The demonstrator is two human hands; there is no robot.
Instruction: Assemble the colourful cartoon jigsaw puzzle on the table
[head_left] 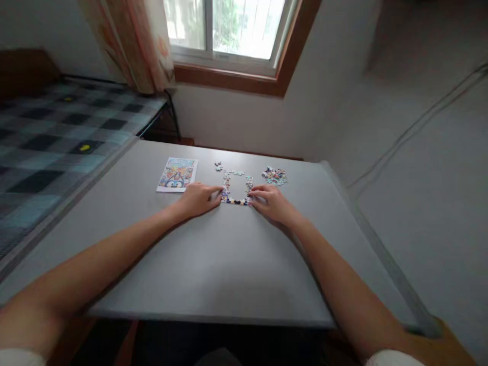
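A partly joined jigsaw frame (pixel 230 185) lies on the grey table (pixel 213 254); its left side, bottom edge and part of the right side are linked. My left hand (pixel 198 198) rests at the frame's lower left corner, fingers together, tips touching the pieces. At the lower right corner sits my right hand (pixel 269 201), its fingers curled and pressing on the pieces there. Whether either hand holds a loose piece is hidden.
A pile of loose puzzle pieces (pixel 274 176) lies right of the frame. A few pieces (pixel 218 165) sit above it. The colourful reference picture (pixel 177 174) lies to the left. A bed with a checked cover (pixel 57 132) borders the table's left side; a window is behind.
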